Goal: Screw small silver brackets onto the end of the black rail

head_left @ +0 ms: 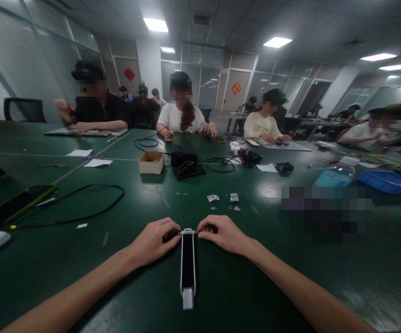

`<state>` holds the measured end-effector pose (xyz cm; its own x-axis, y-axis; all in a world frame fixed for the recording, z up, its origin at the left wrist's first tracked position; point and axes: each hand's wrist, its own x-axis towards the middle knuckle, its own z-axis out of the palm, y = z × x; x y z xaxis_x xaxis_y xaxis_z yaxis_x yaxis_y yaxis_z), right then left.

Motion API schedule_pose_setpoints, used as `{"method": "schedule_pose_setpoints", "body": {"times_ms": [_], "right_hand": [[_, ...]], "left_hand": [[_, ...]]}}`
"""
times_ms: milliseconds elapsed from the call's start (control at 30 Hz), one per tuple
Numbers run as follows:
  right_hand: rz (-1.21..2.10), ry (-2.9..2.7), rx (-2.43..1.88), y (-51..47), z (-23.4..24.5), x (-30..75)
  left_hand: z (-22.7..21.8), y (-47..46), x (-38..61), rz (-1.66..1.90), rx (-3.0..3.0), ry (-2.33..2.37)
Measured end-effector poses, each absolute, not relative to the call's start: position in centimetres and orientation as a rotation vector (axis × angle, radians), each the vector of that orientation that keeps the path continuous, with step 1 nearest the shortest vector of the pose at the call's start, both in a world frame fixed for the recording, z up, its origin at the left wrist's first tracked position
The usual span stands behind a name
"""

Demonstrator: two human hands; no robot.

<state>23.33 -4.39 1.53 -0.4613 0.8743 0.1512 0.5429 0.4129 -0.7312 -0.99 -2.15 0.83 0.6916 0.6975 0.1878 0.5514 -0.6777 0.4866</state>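
A long narrow frame (pixel 194 263) with pale side rails and a dark middle lies on the green table in front of me. At its near end is a silver block (pixel 188 299); a short metal crosspiece (pixel 187 232) spans its far end. My left hand (pixel 159 238) pinches the left end of that crosspiece between thumb and fingers. On the opposite side, my right hand (pixel 223 233) is closed in a pinch at the right end. The fingertips hide the very ends. Beyond my hands lie two small metal brackets (pixel 213 198) and several tiny rings (pixel 237 208).
Ahead stand a small open box (pixel 151 163) and a black device (pixel 184 156) with cables. To the left lie a phone (pixel 18 203) and a looped black cable (pixel 122 196). A bottle (pixel 335 173) and blue tray (pixel 391 182) are at right. Several people sit across the table.
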Motion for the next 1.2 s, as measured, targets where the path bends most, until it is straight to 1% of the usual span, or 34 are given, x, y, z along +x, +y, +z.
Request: {"method": "schedule_pose_setpoints", "body": {"times_ms": [367,733,967,1200], "right_hand": [[0.550,-2.179,-1.141,-4.6,0.2,22.5],[0.555,-2.251,-1.119,-5.0,1.1,22.1],[0.410,-2.318,-1.119,-4.9,1.0,22.3],[0.384,-2.349,-1.150,-4.9,1.0,22.1]], "left_hand": [[1.0,-2.1,-1.0,0.499,2.508,0.975],[0.8,-2.2,-1.0,0.522,2.519,0.960],[1.0,-2.3,-0.9,0.527,2.517,0.971],[0.8,-2.2,-1.1,0.514,2.480,0.964]]}}
